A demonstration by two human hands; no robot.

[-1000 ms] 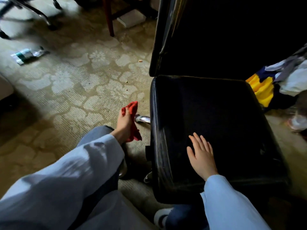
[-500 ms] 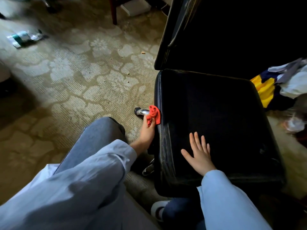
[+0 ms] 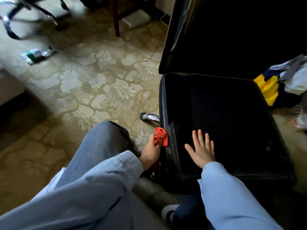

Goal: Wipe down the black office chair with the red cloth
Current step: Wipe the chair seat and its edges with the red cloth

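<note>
Left hand [image 3: 152, 151] clutches the red cloth [image 3: 161, 136] against the black office chair [image 3: 216, 122], left seat edge; right hand [image 3: 201, 150] flat, fingers spread, bracing: press firmly, long strokes

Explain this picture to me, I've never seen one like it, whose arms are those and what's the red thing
No machine here: a person wears a camera on the head, so you look down along their own sleeves. The left hand grips a bunched red cloth against the side edge of the black office chair seat. The right hand lies flat and open on the seat, holding nothing. Around it is patterned carpet with a wrapper on it.
</note>
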